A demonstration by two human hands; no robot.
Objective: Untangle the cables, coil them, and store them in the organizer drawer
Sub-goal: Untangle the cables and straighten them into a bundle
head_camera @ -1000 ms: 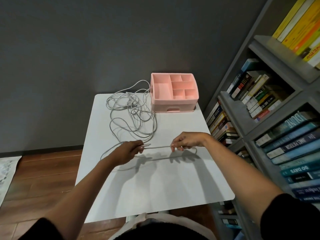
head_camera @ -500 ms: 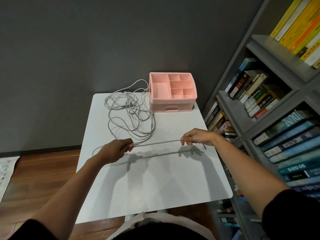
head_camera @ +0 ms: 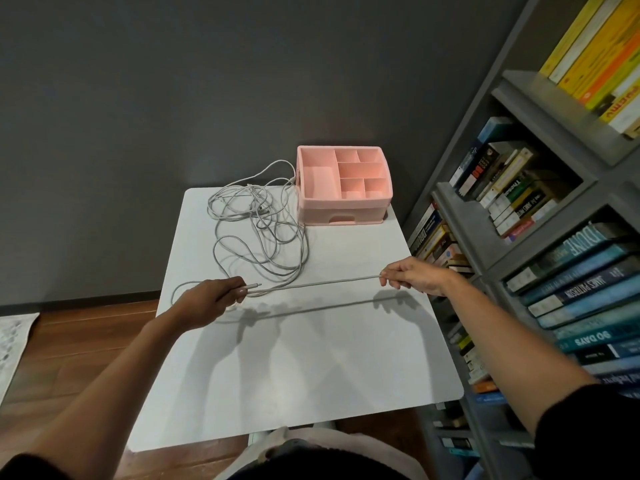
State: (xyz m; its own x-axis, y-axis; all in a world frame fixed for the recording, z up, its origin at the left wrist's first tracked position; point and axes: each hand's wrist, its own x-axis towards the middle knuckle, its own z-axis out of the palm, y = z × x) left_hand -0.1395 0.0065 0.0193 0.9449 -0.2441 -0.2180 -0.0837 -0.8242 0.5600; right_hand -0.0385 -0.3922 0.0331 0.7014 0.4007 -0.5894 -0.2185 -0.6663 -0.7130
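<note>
Left hand: your left hand (head_camera: 207, 299) sits left of the frame's centre, its fingers curled round a thin grey cable (head_camera: 311, 283). A small metal plug tip (head_camera: 255, 285) pokes out just past the fingertips, pointing right.
Right hand: your right hand (head_camera: 412, 275) sits right of centre, near the table's right edge. It pinches the same cable between thumb and curled fingers.
Held span: the cable runs straight and taut between your two hands. It is lifted off the tabletop and throws a dark line of shadow below it.
Slack: behind your left hand a loop curves out to the table's left edge and leads back towards the heap.
Heap: a loose tangle of grey cables (head_camera: 256, 230) lies on the table in the upper centre of the frame, just left of the organizer. One strand arches up towards the organizer's left wall.
Organizer: a pink plastic organizer (head_camera: 388, 206) with open top compartments stands at the table's far right corner. Its front drawer (head_camera: 341, 220) is pushed in.
Table: a white rectangular table (head_camera: 311, 368) carries everything.
Surroundings: a grey bookshelf (head_camera: 485, 251) packed with books fills the right side. A dark grey wall (head_camera: 173, 98) is behind, and wooden floor (head_camera: 79, 334) shows at lower left.
</note>
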